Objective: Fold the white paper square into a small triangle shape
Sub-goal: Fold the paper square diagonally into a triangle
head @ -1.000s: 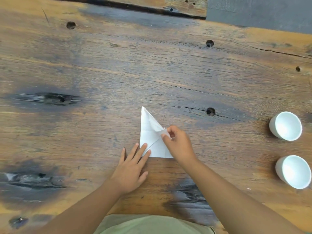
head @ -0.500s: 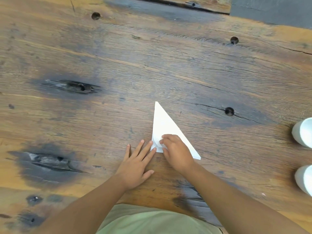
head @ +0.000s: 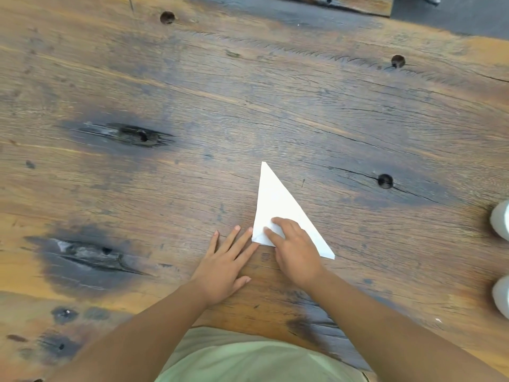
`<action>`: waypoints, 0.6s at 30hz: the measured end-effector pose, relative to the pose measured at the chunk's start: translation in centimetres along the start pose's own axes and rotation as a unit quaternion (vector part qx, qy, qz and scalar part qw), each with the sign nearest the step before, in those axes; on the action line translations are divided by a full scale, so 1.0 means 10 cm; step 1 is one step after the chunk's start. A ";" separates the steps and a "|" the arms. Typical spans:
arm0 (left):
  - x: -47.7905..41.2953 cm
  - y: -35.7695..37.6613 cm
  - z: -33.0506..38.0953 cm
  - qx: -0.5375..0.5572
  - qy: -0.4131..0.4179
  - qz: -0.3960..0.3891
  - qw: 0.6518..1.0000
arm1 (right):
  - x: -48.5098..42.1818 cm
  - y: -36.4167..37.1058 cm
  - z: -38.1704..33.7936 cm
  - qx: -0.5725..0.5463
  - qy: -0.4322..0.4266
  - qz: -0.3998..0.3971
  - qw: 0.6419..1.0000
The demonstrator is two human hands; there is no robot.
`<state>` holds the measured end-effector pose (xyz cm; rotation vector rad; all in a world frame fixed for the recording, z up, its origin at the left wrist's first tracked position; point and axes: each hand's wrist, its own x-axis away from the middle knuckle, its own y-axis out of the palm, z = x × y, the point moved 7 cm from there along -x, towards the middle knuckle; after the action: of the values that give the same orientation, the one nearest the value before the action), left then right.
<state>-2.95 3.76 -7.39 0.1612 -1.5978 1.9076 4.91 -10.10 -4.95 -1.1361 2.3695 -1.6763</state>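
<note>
Flap now flattened; right hand (head: 296,249) presses paper (head: 275,201), left hand (head: 224,261) spread flat at corner

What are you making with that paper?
A person is folding a white paper on a wooden table. It already lies flat as a long triangle, one tip pointing away. The right hand presses on the near part of it, while the left hand lies flat on the table, fingertips at the paper's near-left corner. Two white cups sit at the right edge.
</note>
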 end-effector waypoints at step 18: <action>-0.85 -0.65 0.09 0.009 0.050 0.048 0.998 | 0.37 -0.19 0.56 -0.082 0.103 0.058 0.990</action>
<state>7.00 0.06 -5.75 -0.0027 -1.5480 1.9706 5.55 -16.99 -4.32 -0.8602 2.6840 -1.6602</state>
